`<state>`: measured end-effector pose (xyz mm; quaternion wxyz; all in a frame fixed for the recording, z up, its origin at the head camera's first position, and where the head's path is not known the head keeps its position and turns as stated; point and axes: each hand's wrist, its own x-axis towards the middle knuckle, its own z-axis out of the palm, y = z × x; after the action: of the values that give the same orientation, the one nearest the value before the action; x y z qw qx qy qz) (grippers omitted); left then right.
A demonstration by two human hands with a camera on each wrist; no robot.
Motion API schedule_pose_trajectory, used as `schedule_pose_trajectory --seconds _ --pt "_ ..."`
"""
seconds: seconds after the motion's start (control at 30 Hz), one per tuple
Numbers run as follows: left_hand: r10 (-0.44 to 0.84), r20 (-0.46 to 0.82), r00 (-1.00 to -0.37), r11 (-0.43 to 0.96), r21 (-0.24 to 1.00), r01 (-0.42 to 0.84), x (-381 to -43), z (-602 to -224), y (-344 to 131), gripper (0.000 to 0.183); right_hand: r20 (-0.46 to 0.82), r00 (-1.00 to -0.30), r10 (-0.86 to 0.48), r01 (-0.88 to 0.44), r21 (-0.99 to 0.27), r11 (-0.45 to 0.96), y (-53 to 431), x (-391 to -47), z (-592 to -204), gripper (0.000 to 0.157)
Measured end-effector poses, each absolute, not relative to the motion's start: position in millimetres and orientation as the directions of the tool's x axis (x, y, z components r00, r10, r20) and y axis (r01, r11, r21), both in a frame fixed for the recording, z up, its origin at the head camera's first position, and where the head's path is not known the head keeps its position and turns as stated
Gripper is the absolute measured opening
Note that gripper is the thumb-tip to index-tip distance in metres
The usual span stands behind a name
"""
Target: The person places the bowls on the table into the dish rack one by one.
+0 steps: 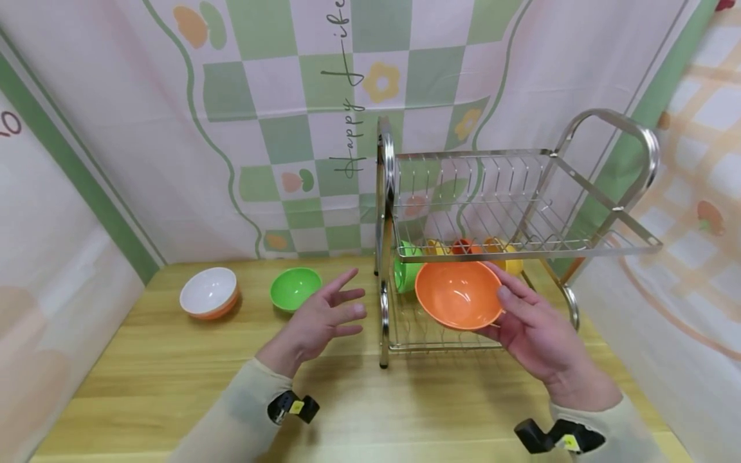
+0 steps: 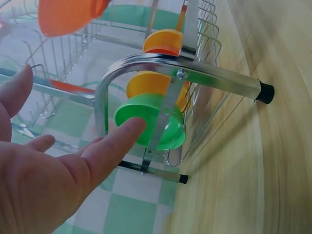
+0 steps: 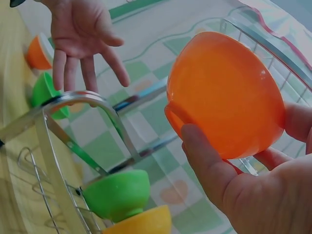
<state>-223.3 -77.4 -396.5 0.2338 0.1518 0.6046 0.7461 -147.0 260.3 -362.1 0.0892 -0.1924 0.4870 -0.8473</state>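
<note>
An orange bowl is gripped at its right side by my right hand, in front of the rack's lower level. In the right wrist view the orange bowl shows its rounded underside, with fingers and thumb around it. My left hand hovers left of the rack with its fingers spread, holding nothing. Near it on the table stands a green bowl. The metal dish rack has two levels. On its lower level a green bowl stands on its side, beside yellow and orange pieces.
A white bowl sits nested in an orange one at the table's left. The wooden table meets a checked curtain behind. Bars of the rack's upper level overhang the lower one, and its tall frame stands between my hands.
</note>
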Motion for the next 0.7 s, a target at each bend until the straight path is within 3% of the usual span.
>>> schedule_pose_trajectory --seconds 0.7 --pt "0.496 -0.105 -0.862 -0.155 0.966 -0.207 -233 -407 -40 0.073 0.217 -0.932 -0.289 -0.035 -0.850 -0.525 283 -153 -370 0.043"
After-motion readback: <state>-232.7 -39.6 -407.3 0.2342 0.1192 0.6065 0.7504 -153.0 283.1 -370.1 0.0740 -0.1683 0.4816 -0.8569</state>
